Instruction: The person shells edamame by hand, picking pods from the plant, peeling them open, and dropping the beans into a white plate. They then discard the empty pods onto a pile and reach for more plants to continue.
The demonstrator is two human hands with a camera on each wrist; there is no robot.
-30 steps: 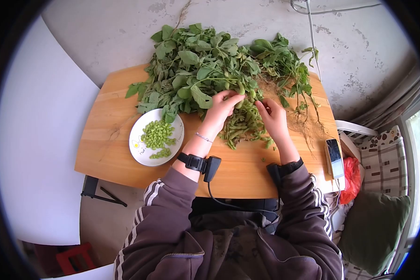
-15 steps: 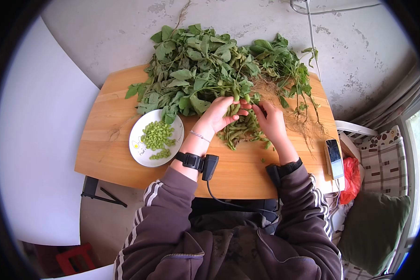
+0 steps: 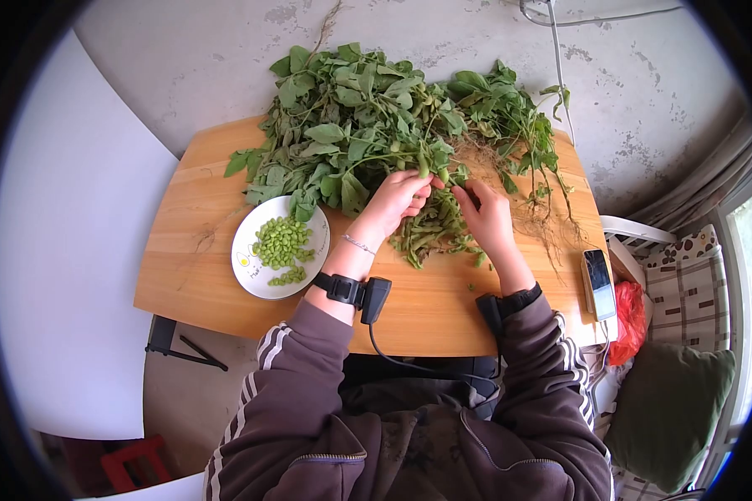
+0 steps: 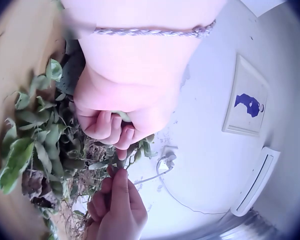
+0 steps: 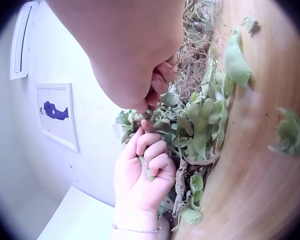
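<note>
Curled fingers of my left hand (image 3: 399,199) hold a green bean pod (image 4: 121,115) against the palm; part of the pod (image 5: 146,168) also shows in the right wrist view. Close beside it, my right hand (image 3: 488,219) has its fingers bent and its thumb at the tip of a small grey-green pod (image 4: 121,163), which lies between the fingertips of both hands. Below the hands is a heap of bean pods (image 3: 433,230). Leafy bean plants (image 3: 342,113) are piled just behind. A white plate (image 3: 267,290) with shelled green beans (image 3: 282,240) stands left of the left hand.
More plants with bare roots (image 3: 546,213) lie at the right back of the wooden table (image 3: 194,196). A phone (image 3: 597,275) stands at the table's right edge, with a red plastic bag (image 3: 630,321) beyond. Loose pods (image 5: 238,60) lie near the right hand.
My left hand drew slightly toward me and opened partway half a second ago, showing pods in it; its fingers are curled again now. The right hand moved slightly left toward it.
</note>
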